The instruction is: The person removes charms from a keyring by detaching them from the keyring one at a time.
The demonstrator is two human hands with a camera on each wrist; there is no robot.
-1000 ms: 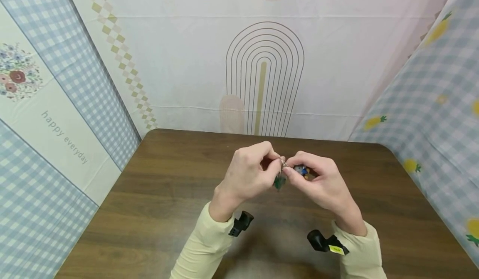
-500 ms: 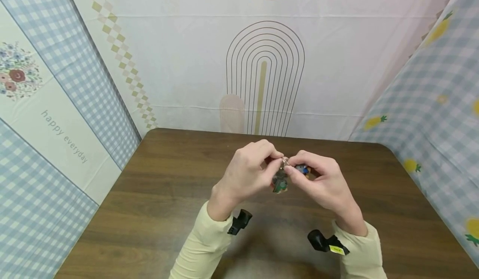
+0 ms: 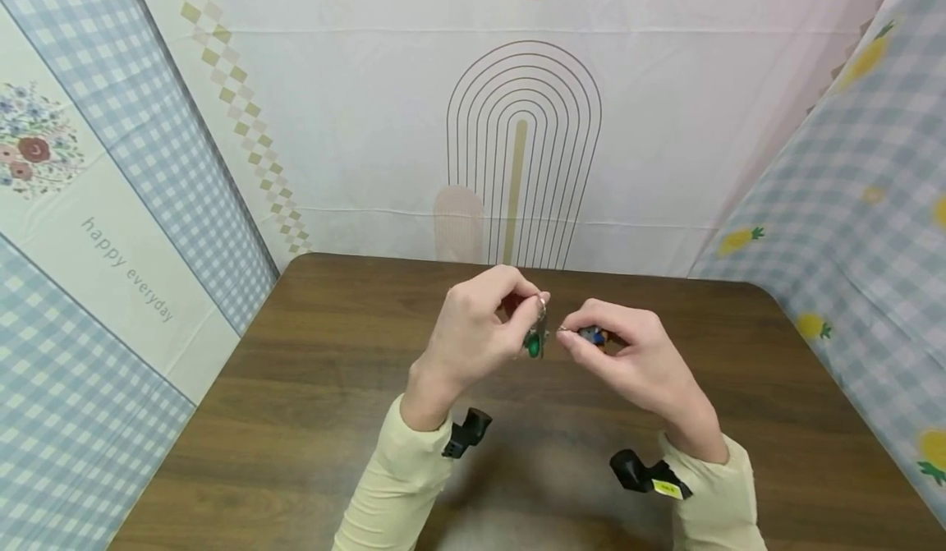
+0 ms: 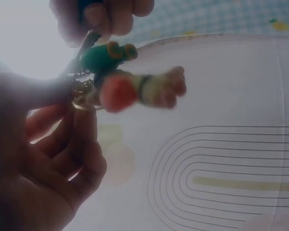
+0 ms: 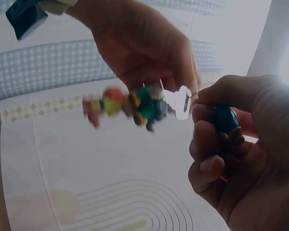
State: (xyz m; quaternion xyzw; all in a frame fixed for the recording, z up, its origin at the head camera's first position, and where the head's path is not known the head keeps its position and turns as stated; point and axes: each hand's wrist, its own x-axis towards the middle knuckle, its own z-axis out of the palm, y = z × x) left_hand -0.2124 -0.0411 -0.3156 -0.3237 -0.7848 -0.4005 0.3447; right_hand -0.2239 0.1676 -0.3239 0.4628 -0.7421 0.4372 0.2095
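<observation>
My left hand [image 3: 473, 329] pinches a small metal ring [image 4: 82, 98] between thumb and fingertips above the table. From it hang a green figurine charm [image 4: 100, 58] and a red and yellow figurine charm [image 4: 120, 92], both blurred in the wrist views. A silver key [image 5: 184, 103] shows beside them in the right wrist view. My right hand [image 3: 639, 358] pinches a short metal end between thumb and index finger, and its blue figurine charm [image 5: 225, 119] lies within the curled fingers. In the head view a narrow gap separates the two hands.
Below the hands spreads a dark brown wooden table [image 3: 296, 420]. A white printed cloth [image 3: 355, 124] hangs behind it. Blue checked cloths hang at the left [image 3: 111, 58] and the right [image 3: 835, 231]. Black wrist cameras sit on both cuffs.
The hands were together at the metal ring and have now come apart. My left hand moved left and slightly up with the green charm, while my right hand stayed nearly still with the blue one.
</observation>
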